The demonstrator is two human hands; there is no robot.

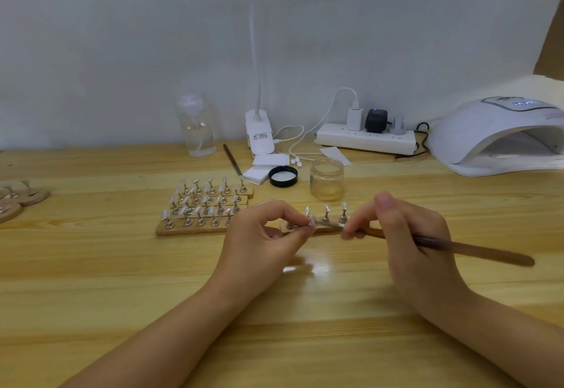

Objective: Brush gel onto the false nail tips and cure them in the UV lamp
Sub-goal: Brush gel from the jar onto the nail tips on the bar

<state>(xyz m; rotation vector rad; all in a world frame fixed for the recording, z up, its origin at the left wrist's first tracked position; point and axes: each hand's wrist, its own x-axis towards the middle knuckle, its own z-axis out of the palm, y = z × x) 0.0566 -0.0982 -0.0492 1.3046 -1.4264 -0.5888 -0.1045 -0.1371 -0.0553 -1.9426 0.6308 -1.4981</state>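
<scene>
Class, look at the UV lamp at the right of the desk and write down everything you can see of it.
The UV lamp is a white, smooth, plastic-looking dome with a flat white base plate under it. Its arched mouth faces the person and is open; nothing can be made out inside it. A dark-edged panel on top shows lit digits, too blurred to read. It sits upright on the wooden desk at the far right, near the wall, just right of the power strip. Its right side is cut off by the picture's edge. Neither hand touches it.

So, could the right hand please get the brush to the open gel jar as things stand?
Probably yes: the jar stands lidless just behind the right hand, which holds the brush, with only the short nail stand between.
</scene>
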